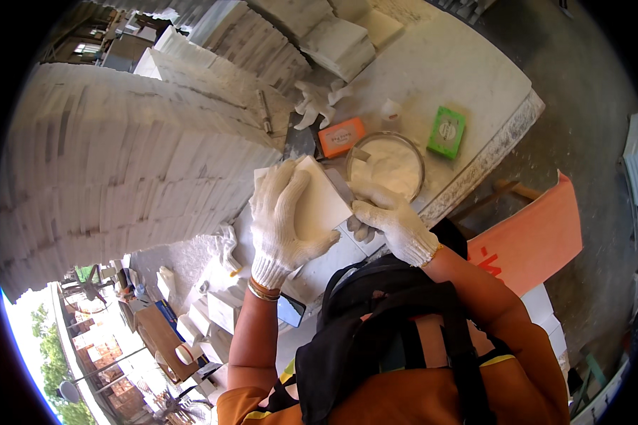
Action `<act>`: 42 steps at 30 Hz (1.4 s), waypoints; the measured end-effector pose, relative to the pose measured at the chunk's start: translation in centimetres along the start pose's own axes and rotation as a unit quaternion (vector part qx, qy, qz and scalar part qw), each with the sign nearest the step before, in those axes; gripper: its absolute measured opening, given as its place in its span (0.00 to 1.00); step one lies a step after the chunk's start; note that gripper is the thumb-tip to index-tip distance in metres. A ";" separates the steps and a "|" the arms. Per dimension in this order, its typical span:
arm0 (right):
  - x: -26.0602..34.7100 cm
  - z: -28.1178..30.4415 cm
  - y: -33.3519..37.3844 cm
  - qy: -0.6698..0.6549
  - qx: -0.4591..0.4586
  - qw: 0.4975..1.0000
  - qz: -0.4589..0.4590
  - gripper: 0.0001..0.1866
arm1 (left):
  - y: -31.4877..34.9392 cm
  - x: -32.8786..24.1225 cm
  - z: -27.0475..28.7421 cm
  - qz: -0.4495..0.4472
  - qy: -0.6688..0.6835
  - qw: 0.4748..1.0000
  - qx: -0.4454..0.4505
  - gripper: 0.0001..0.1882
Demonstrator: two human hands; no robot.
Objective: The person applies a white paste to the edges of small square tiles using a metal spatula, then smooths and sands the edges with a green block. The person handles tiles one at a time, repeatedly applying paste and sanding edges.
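A square white stone tile [320, 202] is tilted in front of me. My left hand [280, 212], in a white knit glove, lies across its face with fingers stretched and thumb spread. At the tile's right corner is my right hand [393, 223], also gloved, its fingers curled about the edge and their tips greyed. A grey strip [339, 185] runs along the tile's right edge; whether it is held I cannot tell. Just beyond my right hand stands a round dish of white powder [386, 166]. An orange box [341, 137] and a green box [446, 132] lie near it.
Tall stacks of white stone tiles [135, 149] rise at my left, with more at the back. On the stone table [468, 64] lie a crumpled glove [314, 103] and a metal tool [264, 112]. A phone [290, 310] rests near my left forearm; an orange sheet [539, 237] is at right.
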State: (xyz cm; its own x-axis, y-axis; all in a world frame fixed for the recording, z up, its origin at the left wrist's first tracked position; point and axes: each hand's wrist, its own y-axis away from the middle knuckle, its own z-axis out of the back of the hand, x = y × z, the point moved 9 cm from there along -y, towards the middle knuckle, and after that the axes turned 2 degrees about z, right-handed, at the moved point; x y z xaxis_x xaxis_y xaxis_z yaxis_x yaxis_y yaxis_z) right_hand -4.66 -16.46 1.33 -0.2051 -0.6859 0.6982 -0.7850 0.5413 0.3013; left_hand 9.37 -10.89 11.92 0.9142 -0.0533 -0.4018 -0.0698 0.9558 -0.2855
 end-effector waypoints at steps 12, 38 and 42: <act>6.9 -2.7 5.8 0.567 -0.131 0.739 0.340 0.15 | 0.2 0.2 0.1 0.015 -0.015 1.000 -0.008 0.51; 5.1 -4.2 4.5 0.662 -0.059 0.676 0.318 0.13 | 0.1 -0.2 0.5 0.013 -0.009 1.000 -0.021 0.49; 2.9 -3.4 3.2 0.634 -0.066 0.716 0.285 0.10 | -0.4 -0.2 0.6 0.005 -0.006 1.000 -0.027 0.49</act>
State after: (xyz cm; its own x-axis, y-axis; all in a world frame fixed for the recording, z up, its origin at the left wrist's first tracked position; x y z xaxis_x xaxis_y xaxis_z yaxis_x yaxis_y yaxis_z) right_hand -5.79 -15.13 6.52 0.2915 0.6127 0.7346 -0.7059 0.6561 -0.2671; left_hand 9.42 -11.10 12.61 0.9182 -0.0403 -0.3940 -0.0995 0.9394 -0.3279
